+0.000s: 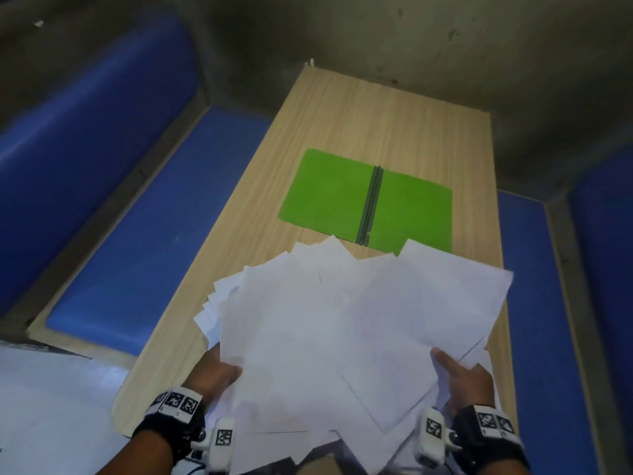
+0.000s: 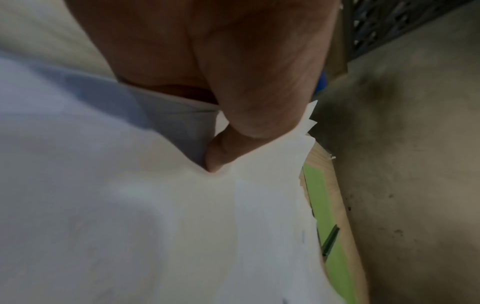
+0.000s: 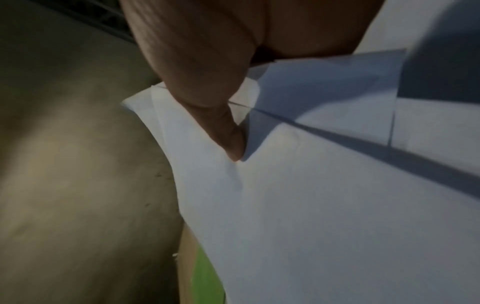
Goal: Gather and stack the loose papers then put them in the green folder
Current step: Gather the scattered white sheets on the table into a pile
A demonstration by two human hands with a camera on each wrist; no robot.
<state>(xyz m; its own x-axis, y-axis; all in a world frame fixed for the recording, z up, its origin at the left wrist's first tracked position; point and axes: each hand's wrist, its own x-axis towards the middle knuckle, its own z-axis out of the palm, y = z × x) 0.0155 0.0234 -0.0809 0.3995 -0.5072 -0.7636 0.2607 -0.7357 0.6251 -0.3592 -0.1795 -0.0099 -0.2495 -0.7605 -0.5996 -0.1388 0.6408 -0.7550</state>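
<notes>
The left hand point(image 1: 214, 370) grips the near left edge of the fanned white papers point(image 1: 342, 320), its thumb point(image 2: 233, 148) pressed on top; the fingers below the sheets are hidden. The right hand point(image 1: 462, 378) grips the near right edge the same way, thumb point(image 3: 226, 133) on the top sheet, its other fingers out of sight beneath. Between the two thumbs the sheets lie unevenly, corners jutting out at many angles, and whether their near ends touch the wooden table point(image 1: 342, 114) cannot be told. Beyond the fingertips the green folder point(image 1: 329, 193) lies open and flat, its near edge covered by the papers' far corners. Blue seats point(image 1: 137, 217) flank the table.
</notes>
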